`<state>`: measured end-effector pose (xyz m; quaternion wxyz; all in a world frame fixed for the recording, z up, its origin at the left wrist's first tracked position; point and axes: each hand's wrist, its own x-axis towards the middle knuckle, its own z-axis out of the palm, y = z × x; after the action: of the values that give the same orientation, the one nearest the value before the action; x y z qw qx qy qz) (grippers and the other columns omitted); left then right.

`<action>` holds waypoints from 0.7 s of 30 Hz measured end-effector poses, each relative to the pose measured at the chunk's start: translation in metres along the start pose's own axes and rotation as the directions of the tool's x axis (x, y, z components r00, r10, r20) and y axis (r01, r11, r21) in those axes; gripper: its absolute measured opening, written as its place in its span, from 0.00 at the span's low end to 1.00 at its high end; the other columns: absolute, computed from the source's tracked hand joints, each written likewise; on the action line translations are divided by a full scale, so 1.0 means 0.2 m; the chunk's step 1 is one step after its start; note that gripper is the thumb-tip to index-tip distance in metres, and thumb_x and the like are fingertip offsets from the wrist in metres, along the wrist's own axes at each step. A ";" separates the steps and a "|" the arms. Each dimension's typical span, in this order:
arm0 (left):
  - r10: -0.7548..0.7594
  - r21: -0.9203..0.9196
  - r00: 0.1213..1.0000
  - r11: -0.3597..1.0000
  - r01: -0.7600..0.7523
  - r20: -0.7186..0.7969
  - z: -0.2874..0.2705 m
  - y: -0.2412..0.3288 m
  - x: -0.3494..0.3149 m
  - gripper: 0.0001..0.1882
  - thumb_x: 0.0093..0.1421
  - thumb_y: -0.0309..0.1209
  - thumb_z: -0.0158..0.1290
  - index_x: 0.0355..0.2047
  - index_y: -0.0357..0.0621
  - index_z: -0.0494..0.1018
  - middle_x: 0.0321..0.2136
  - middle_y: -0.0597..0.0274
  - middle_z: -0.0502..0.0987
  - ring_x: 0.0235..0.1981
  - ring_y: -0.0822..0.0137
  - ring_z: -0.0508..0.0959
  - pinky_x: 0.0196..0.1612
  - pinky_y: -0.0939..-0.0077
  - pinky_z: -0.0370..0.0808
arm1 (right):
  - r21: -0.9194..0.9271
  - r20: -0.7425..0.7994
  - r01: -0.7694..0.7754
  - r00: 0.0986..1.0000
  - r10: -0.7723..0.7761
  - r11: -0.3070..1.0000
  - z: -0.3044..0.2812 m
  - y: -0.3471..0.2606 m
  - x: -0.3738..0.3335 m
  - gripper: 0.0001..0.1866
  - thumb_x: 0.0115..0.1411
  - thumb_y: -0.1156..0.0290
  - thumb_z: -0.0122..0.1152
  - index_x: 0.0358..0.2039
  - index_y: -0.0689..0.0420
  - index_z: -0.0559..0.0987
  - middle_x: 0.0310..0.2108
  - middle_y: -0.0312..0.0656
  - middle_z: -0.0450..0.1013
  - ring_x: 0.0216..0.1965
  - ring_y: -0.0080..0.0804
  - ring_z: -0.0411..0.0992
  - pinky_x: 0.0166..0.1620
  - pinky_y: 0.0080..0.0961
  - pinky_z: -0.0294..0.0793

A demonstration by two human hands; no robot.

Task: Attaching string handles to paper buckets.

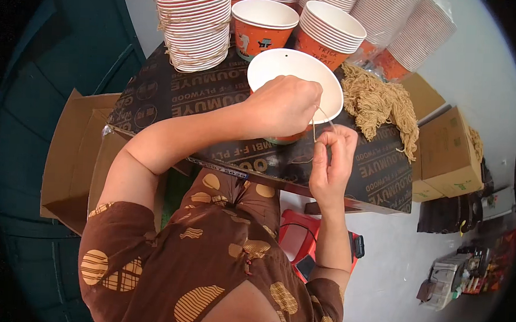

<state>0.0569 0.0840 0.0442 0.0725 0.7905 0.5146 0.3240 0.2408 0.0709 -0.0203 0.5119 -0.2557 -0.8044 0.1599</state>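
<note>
A white-lined orange paper bucket [325, 83] stands tilted at the table's near edge, with a small hole in its far rim. Over its near rim, my left hand [286, 104] is closed, fingertips turned down and partly hidden, and a thin tan twine [315, 132] runs out from it. Just right of the bucket, my right hand [334, 158] pinches the same twine between thumb and fingers. Between the two hands the twine makes a small loop beside the rim. A loose end trails to the left of my right hand, low over the table.
Nested bucket stacks [193, 28] line the back, the left one with twine hanging along its side. A heap of tan twine [381, 103] lies on the black printed plywood table [215, 96]. Cardboard boxes [448, 152] stand right and left; a red stool [293, 220] is under the edge.
</note>
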 end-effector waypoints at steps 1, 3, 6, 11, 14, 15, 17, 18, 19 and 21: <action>-0.011 -0.040 0.999 0.999 0.013 0.033 -0.01 0.00 0.00 0.07 0.59 0.26 0.53 0.29 0.32 0.76 0.23 0.43 0.78 0.26 0.47 0.81 0.31 0.58 0.75 | -0.035 -0.048 -0.003 0.999 0.001 0.999 -0.01 0.00 0.00 0.05 0.58 0.85 0.54 0.36 0.64 0.73 0.42 0.51 0.67 0.44 0.45 0.66 0.49 0.35 0.67; -0.018 -0.091 0.998 0.996 0.023 0.054 -0.03 0.00 0.00 0.08 0.59 0.26 0.54 0.30 0.32 0.77 0.23 0.44 0.79 0.26 0.50 0.81 0.32 0.61 0.76 | -0.043 -0.110 -0.125 0.987 0.119 0.991 -0.02 -0.02 0.00 0.06 0.60 0.82 0.54 0.38 0.65 0.77 0.50 0.53 0.64 0.52 0.44 0.66 0.54 0.35 0.66; -0.017 -0.155 0.997 0.987 0.028 0.074 -0.03 0.00 0.00 0.08 0.59 0.27 0.55 0.31 0.32 0.78 0.24 0.46 0.80 0.26 0.54 0.82 0.32 0.64 0.76 | -0.209 -0.278 -0.049 0.961 -0.011 0.977 -0.02 -0.01 -0.01 0.06 0.61 0.81 0.54 0.38 0.65 0.77 0.48 0.53 0.66 0.48 0.45 0.69 0.51 0.35 0.68; -0.021 -0.180 0.996 0.983 0.035 0.083 -0.04 0.00 0.00 0.09 0.58 0.27 0.56 0.32 0.31 0.78 0.25 0.47 0.81 0.27 0.58 0.83 0.33 0.67 0.77 | -0.073 -0.159 -0.161 0.976 0.148 0.984 0.01 -0.07 -0.03 0.04 0.60 0.79 0.59 0.35 0.64 0.75 0.32 0.46 0.71 0.35 0.42 0.70 0.41 0.35 0.69; -0.033 -0.224 0.994 0.973 0.054 0.100 -0.05 0.01 0.00 0.08 0.58 0.27 0.56 0.32 0.31 0.78 0.25 0.48 0.81 0.28 0.61 0.83 0.33 0.69 0.78 | -0.070 -0.114 -0.162 0.982 0.153 0.984 0.04 -0.05 -0.04 0.04 0.59 0.79 0.61 0.33 0.63 0.75 0.28 0.43 0.70 0.29 0.39 0.69 0.36 0.35 0.68; -0.028 -0.231 0.994 0.972 0.051 0.103 -0.06 0.02 0.00 0.08 0.58 0.26 0.57 0.32 0.31 0.78 0.26 0.49 0.81 0.28 0.63 0.83 0.33 0.70 0.78 | -0.075 -0.101 -0.146 0.985 0.138 0.986 0.05 -0.04 -0.04 0.03 0.59 0.80 0.60 0.33 0.63 0.74 0.28 0.44 0.70 0.28 0.40 0.69 0.35 0.34 0.68; -0.024 -0.236 0.994 0.971 0.048 0.105 -0.06 0.01 -0.01 0.08 0.58 0.26 0.57 0.32 0.32 0.78 0.26 0.49 0.81 0.28 0.64 0.82 0.33 0.71 0.78 | -0.080 -0.087 -0.129 0.989 0.122 0.988 0.05 -0.04 -0.03 0.03 0.59 0.81 0.60 0.32 0.63 0.74 0.27 0.44 0.70 0.28 0.41 0.69 0.34 0.34 0.68; -0.005 -0.231 0.996 0.973 0.025 0.086 -0.05 0.01 -0.01 0.07 0.58 0.26 0.57 0.33 0.32 0.78 0.26 0.49 0.81 0.28 0.63 0.83 0.33 0.70 0.78 | -0.083 -0.096 -0.111 0.990 0.103 0.990 0.05 -0.05 -0.03 0.03 0.59 0.82 0.59 0.33 0.63 0.74 0.28 0.45 0.70 0.28 0.41 0.69 0.33 0.33 0.69; 0.015 -0.226 0.998 0.974 0.001 0.068 -0.05 0.01 -0.02 0.07 0.58 0.26 0.57 0.33 0.32 0.78 0.26 0.48 0.81 0.28 0.63 0.83 0.34 0.70 0.78 | -0.085 -0.105 -0.093 0.991 0.084 0.992 0.05 -0.06 -0.02 0.03 0.59 0.84 0.58 0.33 0.64 0.74 0.28 0.45 0.70 0.28 0.42 0.70 0.33 0.33 0.69; 0.034 -0.195 0.999 0.980 -0.026 0.041 -0.06 0.03 -0.04 0.07 0.58 0.25 0.58 0.32 0.32 0.77 0.26 0.49 0.81 0.27 0.61 0.82 0.33 0.69 0.78 | -0.084 -0.126 -0.072 0.990 0.061 0.994 0.05 -0.06 -0.01 0.03 0.59 0.84 0.58 0.33 0.64 0.74 0.29 0.46 0.71 0.29 0.42 0.70 0.33 0.33 0.70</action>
<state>0.0512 0.0722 0.0532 0.1559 0.7943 0.4668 0.3563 0.2288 0.0602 -0.0189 0.5432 -0.3142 -0.7686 0.1249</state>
